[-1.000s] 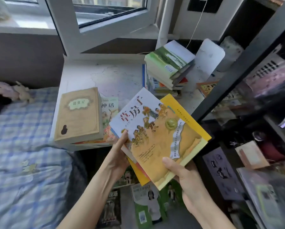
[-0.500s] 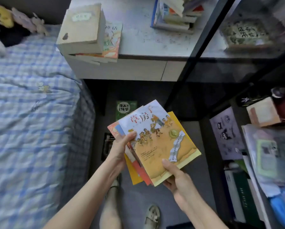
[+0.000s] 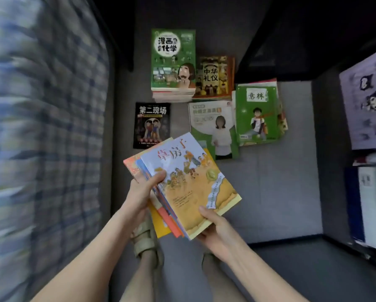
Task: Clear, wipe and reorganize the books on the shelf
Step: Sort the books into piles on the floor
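Observation:
I hold a fanned stack of thin books (image 3: 189, 184) over the grey floor; the top one has a yellow and pale blue cover with red characters. My left hand (image 3: 143, 190) grips the stack's left edge, thumb on the top cover. My right hand (image 3: 215, 229) holds the lower right corner from beneath, thumb on the cover. On the floor beyond lie a green comic pile (image 3: 173, 62), a brown book pile (image 3: 213, 77), a black book (image 3: 152, 125), a green and white book (image 3: 213, 127) and a green magazine pile (image 3: 258, 112).
A bed with a blue checked cover (image 3: 40, 127) fills the left side. A dark shelf unit (image 3: 326, 149) stands at the right with a cartoon sheet (image 3: 368, 101) and upright books (image 3: 370, 205) in it. My sandalled feet (image 3: 145, 238) stand below the stack.
My view has tilted down from the desk to the floor, bringing the floor piles into sight. Both hands keep the same hold on the stack, which has moved down toward the floor.

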Demonstrator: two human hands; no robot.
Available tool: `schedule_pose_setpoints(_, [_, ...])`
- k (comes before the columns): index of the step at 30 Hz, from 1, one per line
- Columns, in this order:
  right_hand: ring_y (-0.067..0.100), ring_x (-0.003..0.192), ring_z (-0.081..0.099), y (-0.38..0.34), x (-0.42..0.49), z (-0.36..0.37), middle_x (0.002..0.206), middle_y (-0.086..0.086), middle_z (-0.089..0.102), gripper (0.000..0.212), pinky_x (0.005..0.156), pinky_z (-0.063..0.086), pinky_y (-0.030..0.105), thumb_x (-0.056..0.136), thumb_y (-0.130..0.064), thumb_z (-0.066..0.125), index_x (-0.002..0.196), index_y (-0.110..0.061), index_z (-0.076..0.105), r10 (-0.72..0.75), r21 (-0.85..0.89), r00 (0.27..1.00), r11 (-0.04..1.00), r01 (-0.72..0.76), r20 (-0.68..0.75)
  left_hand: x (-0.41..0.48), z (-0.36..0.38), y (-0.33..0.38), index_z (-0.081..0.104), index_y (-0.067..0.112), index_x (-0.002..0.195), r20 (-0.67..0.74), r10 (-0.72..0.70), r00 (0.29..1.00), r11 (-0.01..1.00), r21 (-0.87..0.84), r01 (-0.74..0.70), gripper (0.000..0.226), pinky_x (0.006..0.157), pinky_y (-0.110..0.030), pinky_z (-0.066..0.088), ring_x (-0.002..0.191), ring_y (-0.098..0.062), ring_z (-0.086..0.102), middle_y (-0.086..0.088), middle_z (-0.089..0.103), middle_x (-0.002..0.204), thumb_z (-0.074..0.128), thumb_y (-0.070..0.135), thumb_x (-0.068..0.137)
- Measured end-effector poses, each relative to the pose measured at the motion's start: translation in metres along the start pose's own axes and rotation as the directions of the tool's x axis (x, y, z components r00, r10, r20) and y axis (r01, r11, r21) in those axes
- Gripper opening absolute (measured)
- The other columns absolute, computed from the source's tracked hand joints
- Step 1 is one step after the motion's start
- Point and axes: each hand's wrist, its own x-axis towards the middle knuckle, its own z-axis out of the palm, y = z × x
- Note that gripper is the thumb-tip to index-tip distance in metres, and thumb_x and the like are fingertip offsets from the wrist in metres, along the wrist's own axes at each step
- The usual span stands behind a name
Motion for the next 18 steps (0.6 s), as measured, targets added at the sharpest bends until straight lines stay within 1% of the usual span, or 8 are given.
schedule_pose_setpoints(3, [0.032,0.093,0.062,0.016,0.077,-0.009,0.096,0.015,0.072,0.029,0.106,0.040,0.048,0.067,-0.006,0.068,0.096,-0.006,0.067,0.061,0.095,0.998,0.994,-0.061,0.002,0.059,-0.026,-0.042,0.061,0.010,0.123,-0.024,-0.011,1.000,0.999,0.044,0.012,0.051,0.100,-0.047,0.046,0.110,-0.030,0.064,-0.011,0.067,0.119,0.075,0.027,0.077])
schedule_pose_setpoints(5, [0.033,0.093,0.062,0.030,0.130,-0.018,0.089,0.015,0.073,0.018,0.103,0.042,0.047,0.076,-0.004,0.064,0.094,-0.006,0.066,0.111,0.148,0.994,0.983,-0.112,0.016,0.102,-0.047,-0.077,0.062,0.011,0.122,-0.032,-0.012,0.999,0.998,0.065,0.014,0.057,0.103,-0.050,0.044,0.111,-0.031,0.063,-0.011,0.067,0.120,0.080,0.031,0.072])
schedule_pose_setpoints(7, [0.032,0.094,0.063,0.039,0.174,-0.027,0.089,0.015,0.073,0.014,0.098,0.044,0.046,0.084,-0.002,0.060,0.097,-0.007,0.066,0.127,0.180,0.992,0.976,-0.126,0.007,0.137,-0.062,-0.106,0.062,0.012,0.123,-0.016,-0.041,0.999,0.996,0.080,0.042,0.064,0.104,-0.052,0.042,0.114,-0.032,0.062,-0.012,0.066,0.122,0.083,0.036,0.067])
schedule_pose_setpoints(10, [0.031,0.099,0.063,0.055,0.229,-0.042,0.101,0.015,0.071,0.024,0.097,0.045,0.046,0.080,0.001,0.061,0.103,-0.007,0.065,0.140,0.226,0.990,0.964,-0.142,0.022,0.178,-0.076,-0.138,0.063,0.010,0.121,0.031,-0.057,0.998,0.986,0.158,0.052,0.053,0.101,-0.046,0.046,0.109,-0.030,0.064,-0.011,0.068,0.117,0.078,0.031,0.075])
schedule_pose_setpoints(12, [0.030,0.098,0.064,0.064,0.255,-0.048,0.104,0.014,0.071,0.034,0.092,0.049,0.045,0.072,0.002,0.063,0.105,-0.007,0.064,0.149,0.231,0.988,0.961,-0.153,0.037,0.201,-0.084,-0.152,0.063,0.010,0.119,0.059,-0.081,0.995,0.974,0.216,0.067,0.038,0.092,-0.038,0.053,0.101,-0.025,0.068,-0.007,0.071,0.111,0.070,0.023,0.084])
schedule_pose_setpoints(14, [0.028,0.090,0.068,0.072,0.279,-0.054,0.100,0.014,0.072,0.031,0.083,0.055,0.042,0.074,0.002,0.062,0.104,-0.006,0.064,0.164,0.196,0.985,0.966,-0.170,0.045,0.220,-0.094,-0.162,0.064,0.014,0.117,0.105,-0.132,0.986,0.956,0.277,0.099,0.036,0.086,-0.036,0.055,0.097,-0.022,0.070,-0.005,0.072,0.108,0.071,0.025,0.083])
schedule_pose_setpoints(16, [0.026,0.085,0.071,0.079,0.299,-0.060,0.099,0.014,0.073,0.024,0.078,0.057,0.041,0.081,0.000,0.061,0.105,-0.005,0.063,0.207,0.100,0.978,0.973,-0.209,0.031,0.235,-0.104,-0.167,0.065,0.019,0.114,0.132,-0.194,0.972,0.921,0.365,0.135,0.042,0.089,-0.040,0.054,0.097,-0.022,0.070,-0.004,0.072,0.109,0.075,0.032,0.076])
schedule_pose_setpoints(18, [0.025,0.087,0.069,0.082,0.312,-0.064,0.095,0.013,0.072,0.014,0.079,0.055,0.040,0.087,-0.008,0.063,0.101,-0.006,0.062,0.272,-0.166,0.960,0.946,-0.280,-0.066,0.249,-0.113,-0.164,0.066,0.025,0.105,0.112,-0.220,0.969,0.846,0.517,0.132,0.040,0.087,-0.037,0.054,0.093,-0.017,0.071,0.004,0.074,0.102,0.080,0.040,0.070])
